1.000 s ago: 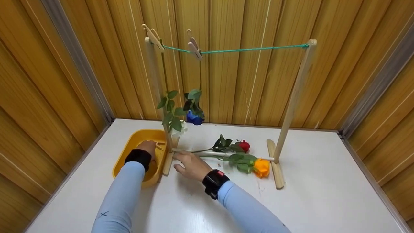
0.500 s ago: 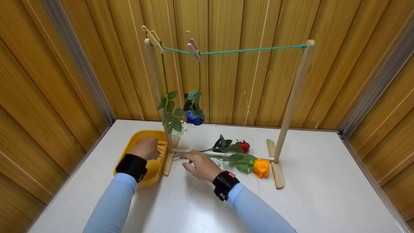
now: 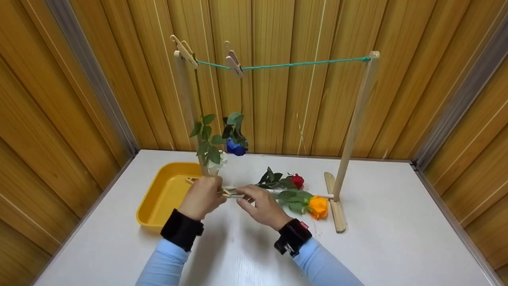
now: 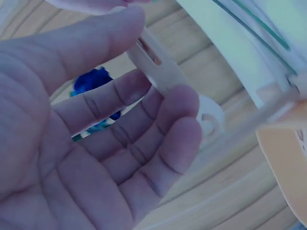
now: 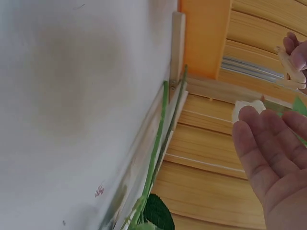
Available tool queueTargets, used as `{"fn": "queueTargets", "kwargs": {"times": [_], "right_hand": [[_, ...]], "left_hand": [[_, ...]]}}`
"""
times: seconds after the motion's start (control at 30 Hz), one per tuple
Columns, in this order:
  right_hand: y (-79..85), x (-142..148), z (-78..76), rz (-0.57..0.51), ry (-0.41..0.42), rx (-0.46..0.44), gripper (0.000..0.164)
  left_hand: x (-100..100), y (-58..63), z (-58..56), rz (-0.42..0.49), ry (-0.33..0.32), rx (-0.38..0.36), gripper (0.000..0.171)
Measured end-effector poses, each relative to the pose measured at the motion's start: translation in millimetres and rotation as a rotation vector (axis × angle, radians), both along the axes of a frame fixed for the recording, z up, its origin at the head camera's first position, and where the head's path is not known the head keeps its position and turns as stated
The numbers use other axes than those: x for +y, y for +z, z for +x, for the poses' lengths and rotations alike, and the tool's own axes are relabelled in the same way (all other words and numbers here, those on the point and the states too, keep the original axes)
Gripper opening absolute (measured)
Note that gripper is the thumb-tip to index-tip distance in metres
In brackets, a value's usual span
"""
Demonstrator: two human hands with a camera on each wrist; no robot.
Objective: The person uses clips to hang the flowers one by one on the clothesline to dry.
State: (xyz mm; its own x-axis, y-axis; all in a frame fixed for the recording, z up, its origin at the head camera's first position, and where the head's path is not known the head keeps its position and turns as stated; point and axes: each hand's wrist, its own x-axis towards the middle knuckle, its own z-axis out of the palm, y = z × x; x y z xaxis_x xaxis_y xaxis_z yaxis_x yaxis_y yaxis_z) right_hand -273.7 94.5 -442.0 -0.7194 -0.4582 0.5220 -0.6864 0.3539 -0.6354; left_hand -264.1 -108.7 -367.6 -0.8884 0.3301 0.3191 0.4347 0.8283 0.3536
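The person's left hand [image 3: 202,196] and right hand [image 3: 262,204] are bare. Just behind the left hand is a wide black wristband [image 3: 181,230], with a small black bump [image 3: 200,228] on its edge. Behind the right hand is another black band [image 3: 295,235], with a little red tag [image 3: 304,225] on top and a small dark box [image 3: 281,245] sticking out. Farther back from the hands come the light blue left sleeve [image 3: 163,265] and right sleeve [image 3: 326,263], snug and a bit wrinkly.

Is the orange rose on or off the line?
Off: the orange rose lies on the table, while the line runs high above it.
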Motion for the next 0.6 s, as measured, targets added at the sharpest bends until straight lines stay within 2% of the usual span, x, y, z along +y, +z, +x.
{"fn": "queueTargets", "kwargs": {"times": [0.1,0.2,0.33,0.43,0.53,0.6], "right_hand": [[-0.5,9,5.7,-0.044,-0.011,0.007,0.028],[-1.8,19,11.2,-0.085,-0.028,0.006,0.028],[-5.7,29,17.8,-0.151,-0.048,0.013,0.031],[-10.4,35,23.2,-0.201,-0.064,0.017,0.032],[-15.4,39,29.8,-0.236,-0.089,0.019,0.031],[-18.8,42,34.1,-0.251,-0.106,0.013,0.031]], "left_hand": [[13,-5.1,6.9,0.002,-0.006,0.060,0.021],[25,-11.4,12.4,-0.032,0.029,0.113,0.022],[39,-21.6,20.2,-0.089,0.072,0.221,0.023],[48,-29.8,26.8,-0.049,0.058,0.269,0.024],[56,-38.4,32.7,0.030,0.022,0.273,0.027],[60,-43.6,36.0,0.050,0.014,0.273,0.029]]}}
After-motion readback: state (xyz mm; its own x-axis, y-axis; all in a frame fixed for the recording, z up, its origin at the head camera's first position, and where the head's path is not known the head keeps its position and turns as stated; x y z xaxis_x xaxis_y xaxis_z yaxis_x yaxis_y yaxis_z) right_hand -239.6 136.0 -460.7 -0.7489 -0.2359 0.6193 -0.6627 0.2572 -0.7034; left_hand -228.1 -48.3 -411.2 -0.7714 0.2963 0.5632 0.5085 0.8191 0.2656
